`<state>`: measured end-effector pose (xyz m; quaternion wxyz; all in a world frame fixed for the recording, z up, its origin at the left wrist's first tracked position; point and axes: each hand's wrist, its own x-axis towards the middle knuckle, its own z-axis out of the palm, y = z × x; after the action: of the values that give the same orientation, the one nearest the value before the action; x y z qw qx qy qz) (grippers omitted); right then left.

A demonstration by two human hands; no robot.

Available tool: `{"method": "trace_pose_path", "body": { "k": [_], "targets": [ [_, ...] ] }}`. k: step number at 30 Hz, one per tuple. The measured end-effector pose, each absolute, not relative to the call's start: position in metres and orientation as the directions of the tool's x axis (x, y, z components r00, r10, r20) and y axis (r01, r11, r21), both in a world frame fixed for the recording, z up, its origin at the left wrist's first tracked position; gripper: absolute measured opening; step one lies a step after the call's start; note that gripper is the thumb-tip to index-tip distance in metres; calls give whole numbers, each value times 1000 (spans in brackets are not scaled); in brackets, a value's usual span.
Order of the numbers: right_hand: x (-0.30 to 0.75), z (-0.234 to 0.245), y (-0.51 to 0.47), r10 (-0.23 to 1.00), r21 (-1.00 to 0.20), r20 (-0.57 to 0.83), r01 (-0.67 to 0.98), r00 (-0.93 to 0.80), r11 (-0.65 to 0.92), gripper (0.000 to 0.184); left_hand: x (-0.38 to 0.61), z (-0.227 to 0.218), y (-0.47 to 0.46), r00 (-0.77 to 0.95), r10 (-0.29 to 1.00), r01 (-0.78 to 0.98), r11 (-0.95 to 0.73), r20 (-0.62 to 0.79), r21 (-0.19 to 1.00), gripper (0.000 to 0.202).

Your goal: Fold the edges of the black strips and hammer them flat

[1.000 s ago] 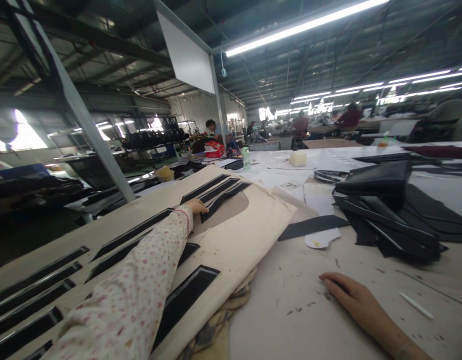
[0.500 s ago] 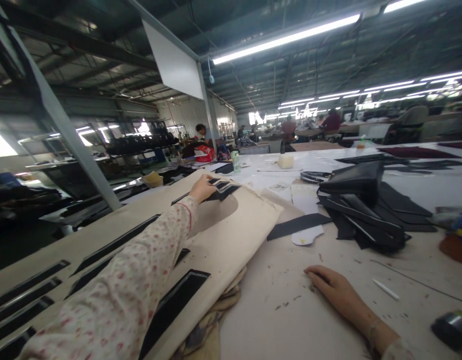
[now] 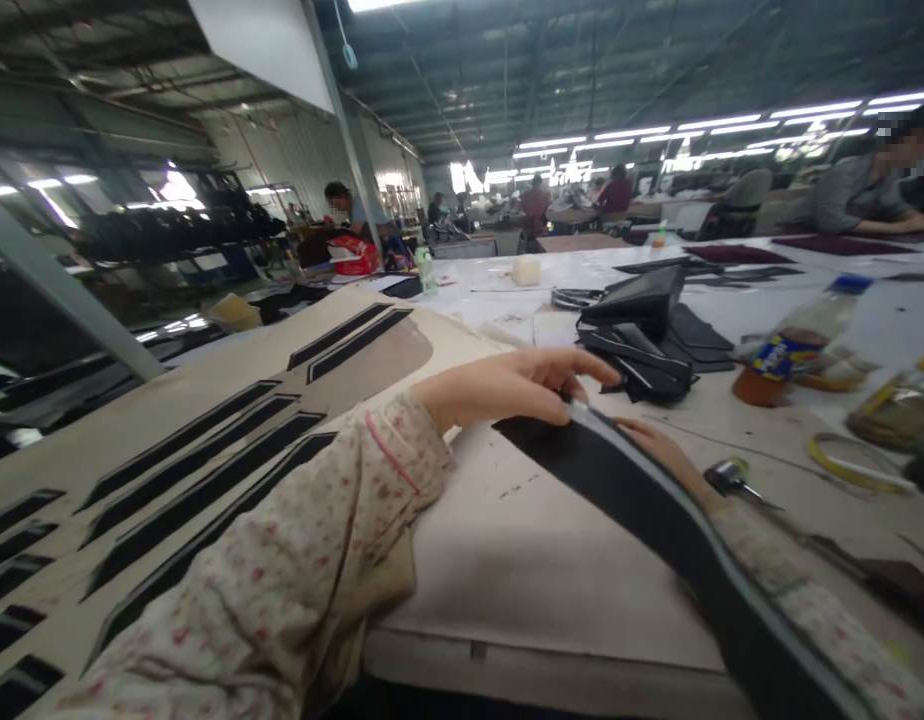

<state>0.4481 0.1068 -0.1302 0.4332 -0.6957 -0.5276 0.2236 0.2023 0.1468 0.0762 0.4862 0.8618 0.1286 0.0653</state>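
A long black strip (image 3: 649, 510) with a pale edge hangs from my left hand (image 3: 507, 388), pinched at its far end between thumb and fingers above the table. The strip bends down toward the lower right. Behind it is my right hand (image 3: 668, 455); the strip covers much of it, and its fingers are mostly hidden. To the left, several similar black strips (image 3: 207, 505) with pale edges lie in rows on a cream cloth (image 3: 274, 375), partly covered by my left sleeve.
Black pieces (image 3: 642, 360) lie piled on the white table (image 3: 537, 570). Right of them stand a bottle with brown liquid (image 3: 777, 365) and a jar (image 3: 904, 405). A yellow tape roll (image 3: 856, 465) and a dark-handled tool (image 3: 739, 485) lie nearer. A person (image 3: 874, 190) sits at the far right.
My left hand has come from the far part of the cloth rightward over the table, with a black strip in it. My right hand, which rested on the table, is now behind the strip.
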Motion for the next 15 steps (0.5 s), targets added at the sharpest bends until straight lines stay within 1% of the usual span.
{"method": "trace_pose_path", "body": {
  "k": [2, 3, 4, 5, 6, 7, 8, 10, 13, 15],
  "targets": [
    [459, -131, 91, 953, -880, 49, 465, 298, -100, 36, 205, 33, 158, 974, 169, 214, -471, -150, 856, 52],
    [461, -131, 82, 962, -901, -2, 418, 274, -121, 36, 208, 10, 162, 962, 139, 274, -501, -236, 821, 52],
    [461, -130, 74, 967, -918, -46, 371, 250, -140, 37, 211, -13, 165, 938, 126, 335, -560, -321, 757, 53],
    [459, -129, 65, 971, -932, -88, 326, 222, -159, 38, 215, -35, 167, 908, 160, 396, -627, -386, 671, 55],
    [456, -126, 58, 974, -940, -124, 291, 190, -177, 39, 219, -53, 167, 884, 216, 444, -665, -415, 600, 57],
    [451, -123, 51, 975, -943, -154, 271, 157, -193, 39, 222, -67, 166, 873, 247, 466, -677, -420, 570, 60],
    [445, -120, 46, 976, -940, -175, 274, 130, -205, 40, 225, -79, 165, 877, 277, 467, -683, -392, 562, 62],
    [433, -116, 40, 979, -925, -182, 321, 96, -203, 42, 229, -92, 162, 908, 316, 419, -672, -275, 611, 66],
    [416, -117, 38, 990, -928, -138, 344, 42, -144, 49, 232, -101, 158, 926, 370, 321, -650, -83, 689, 65],
    [406, -121, 40, 995, -933, -104, 348, -11, -93, 57, 233, -107, 157, 911, 411, 296, -629, -16, 719, 63]
  ]
}}
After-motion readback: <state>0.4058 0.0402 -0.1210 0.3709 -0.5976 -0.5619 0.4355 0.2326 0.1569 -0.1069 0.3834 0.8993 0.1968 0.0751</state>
